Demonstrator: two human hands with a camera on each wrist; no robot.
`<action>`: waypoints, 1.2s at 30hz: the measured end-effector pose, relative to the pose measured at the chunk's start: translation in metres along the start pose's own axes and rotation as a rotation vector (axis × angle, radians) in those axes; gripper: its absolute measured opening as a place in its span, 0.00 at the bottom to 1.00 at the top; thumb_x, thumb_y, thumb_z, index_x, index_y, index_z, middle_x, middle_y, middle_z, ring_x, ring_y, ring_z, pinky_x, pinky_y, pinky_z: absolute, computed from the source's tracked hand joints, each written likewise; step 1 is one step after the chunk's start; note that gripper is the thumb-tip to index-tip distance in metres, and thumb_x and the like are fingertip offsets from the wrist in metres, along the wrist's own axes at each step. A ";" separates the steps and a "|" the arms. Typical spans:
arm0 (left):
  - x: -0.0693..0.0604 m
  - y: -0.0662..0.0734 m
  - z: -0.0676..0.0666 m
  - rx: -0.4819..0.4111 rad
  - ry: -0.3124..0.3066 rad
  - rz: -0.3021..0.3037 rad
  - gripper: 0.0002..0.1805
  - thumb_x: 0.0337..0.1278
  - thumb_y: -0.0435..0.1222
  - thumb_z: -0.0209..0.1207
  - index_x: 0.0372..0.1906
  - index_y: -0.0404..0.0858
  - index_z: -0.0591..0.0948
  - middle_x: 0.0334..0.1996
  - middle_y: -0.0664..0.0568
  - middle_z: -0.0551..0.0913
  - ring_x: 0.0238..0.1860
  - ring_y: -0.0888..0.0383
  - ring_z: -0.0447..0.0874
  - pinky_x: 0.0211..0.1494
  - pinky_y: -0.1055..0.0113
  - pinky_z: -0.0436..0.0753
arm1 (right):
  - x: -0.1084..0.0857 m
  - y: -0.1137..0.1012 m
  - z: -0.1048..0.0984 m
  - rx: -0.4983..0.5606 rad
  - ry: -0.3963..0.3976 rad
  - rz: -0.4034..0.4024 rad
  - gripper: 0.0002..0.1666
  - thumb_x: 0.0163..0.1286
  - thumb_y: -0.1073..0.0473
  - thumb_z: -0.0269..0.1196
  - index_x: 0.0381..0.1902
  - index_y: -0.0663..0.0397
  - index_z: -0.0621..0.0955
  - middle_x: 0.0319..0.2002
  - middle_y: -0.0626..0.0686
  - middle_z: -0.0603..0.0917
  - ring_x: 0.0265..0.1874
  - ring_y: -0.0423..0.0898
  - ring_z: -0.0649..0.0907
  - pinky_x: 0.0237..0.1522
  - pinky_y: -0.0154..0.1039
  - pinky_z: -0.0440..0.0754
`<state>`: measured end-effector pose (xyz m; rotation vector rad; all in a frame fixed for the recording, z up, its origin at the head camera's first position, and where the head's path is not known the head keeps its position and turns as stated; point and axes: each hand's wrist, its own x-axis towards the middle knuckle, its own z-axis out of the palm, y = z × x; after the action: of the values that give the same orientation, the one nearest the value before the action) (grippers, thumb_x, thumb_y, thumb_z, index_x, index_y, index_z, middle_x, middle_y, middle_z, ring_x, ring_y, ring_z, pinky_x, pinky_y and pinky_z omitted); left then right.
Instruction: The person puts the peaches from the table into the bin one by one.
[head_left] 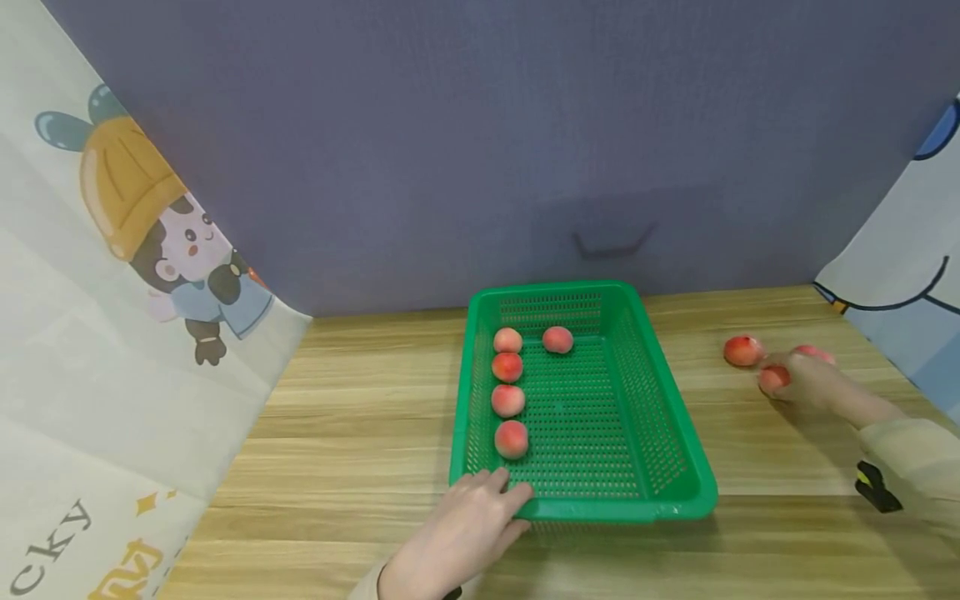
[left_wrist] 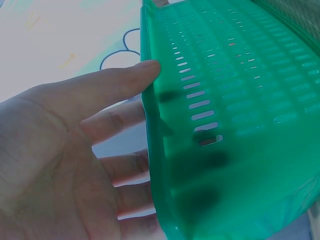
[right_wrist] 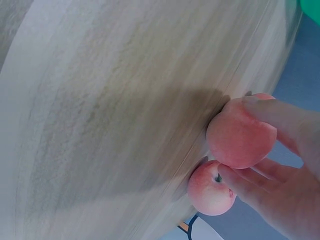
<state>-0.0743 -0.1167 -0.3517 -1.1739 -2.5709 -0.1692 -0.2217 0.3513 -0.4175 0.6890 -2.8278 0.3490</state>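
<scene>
A green plastic basket (head_left: 678,417) with perforated walls stands on the table. Its near rim is gripped by my left hand (head_left: 468,521); in the left wrist view the thumb (left_wrist: 147,70) lies over the rim and the other fingers are behind the wall. At the right, my right hand (head_left: 806,383) holds a peach (right_wrist: 241,135) between thumb and fingers, low over the wood. Close beside it are a second peach (right_wrist: 207,192) and a third peach (head_left: 742,351), partly red. Inside the basket, several peaches (head_left: 507,401) form a column along the left wall.
One more peach (head_left: 557,339) sits in the basket near its far wall. The wooden table (head_left: 360,417) ends at a dark grey-blue panel (head_left: 450,167) behind. Light printed sheets (head_left: 112,375) with cartoon figures flank both sides.
</scene>
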 end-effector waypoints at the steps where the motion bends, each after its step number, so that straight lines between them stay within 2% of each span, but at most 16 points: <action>1: 0.000 0.000 0.000 0.000 0.001 -0.001 0.11 0.41 0.44 0.64 0.29 0.45 0.76 0.20 0.59 0.69 0.19 0.65 0.67 0.22 0.78 0.59 | 0.000 0.000 0.000 -0.002 0.007 -0.001 0.16 0.38 0.68 0.67 0.29 0.69 0.77 0.24 0.58 0.80 0.24 0.49 0.78 0.26 0.44 0.74; 7: 0.000 0.001 -0.001 0.004 0.007 0.003 0.11 0.41 0.44 0.64 0.29 0.45 0.76 0.20 0.59 0.70 0.19 0.65 0.67 0.22 0.77 0.60 | 0.001 -0.003 -0.003 -0.007 0.047 -0.017 0.16 0.38 0.68 0.66 0.29 0.67 0.77 0.20 0.51 0.79 0.20 0.41 0.73 0.22 0.37 0.71; 12: 0.000 0.001 -0.001 -0.003 0.002 0.002 0.11 0.41 0.44 0.64 0.29 0.45 0.77 0.20 0.59 0.70 0.19 0.65 0.67 0.22 0.77 0.61 | 0.005 -0.008 -0.009 -0.035 0.056 -0.014 0.18 0.37 0.67 0.67 0.30 0.68 0.78 0.23 0.55 0.79 0.23 0.51 0.77 0.24 0.44 0.72; 15: 0.000 0.001 -0.001 -0.004 -0.005 0.000 0.11 0.41 0.44 0.64 0.30 0.45 0.77 0.21 0.59 0.70 0.20 0.65 0.68 0.22 0.77 0.60 | 0.007 -0.011 -0.013 -0.015 0.056 -0.012 0.19 0.37 0.66 0.67 0.31 0.69 0.78 0.26 0.60 0.79 0.27 0.57 0.78 0.27 0.49 0.73; 20: 0.000 0.001 -0.002 -0.008 -0.021 -0.004 0.11 0.43 0.44 0.63 0.31 0.45 0.77 0.21 0.58 0.71 0.21 0.65 0.69 0.23 0.76 0.61 | 0.012 -0.018 -0.020 0.017 0.038 -0.023 0.22 0.38 0.68 0.69 0.34 0.70 0.77 0.29 0.66 0.77 0.30 0.62 0.77 0.30 0.53 0.73; 28: 0.001 0.001 -0.002 -0.004 -0.030 -0.007 0.11 0.43 0.44 0.63 0.31 0.45 0.77 0.21 0.58 0.71 0.21 0.64 0.71 0.23 0.75 0.63 | 0.021 -0.029 -0.030 -0.021 0.084 -0.082 0.23 0.34 0.69 0.72 0.32 0.72 0.77 0.28 0.69 0.77 0.28 0.65 0.77 0.28 0.54 0.74; 36: 0.001 0.000 0.000 -0.011 -0.016 -0.004 0.10 0.42 0.44 0.63 0.29 0.45 0.76 0.21 0.58 0.70 0.20 0.65 0.69 0.22 0.76 0.61 | 0.027 -0.041 -0.045 -0.010 0.045 -0.072 0.26 0.35 0.67 0.72 0.35 0.73 0.77 0.30 0.68 0.77 0.28 0.63 0.78 0.28 0.53 0.74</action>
<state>-0.0744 -0.1161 -0.3510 -1.1792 -2.5897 -0.1762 -0.2194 0.3170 -0.3606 0.7690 -2.7529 0.3337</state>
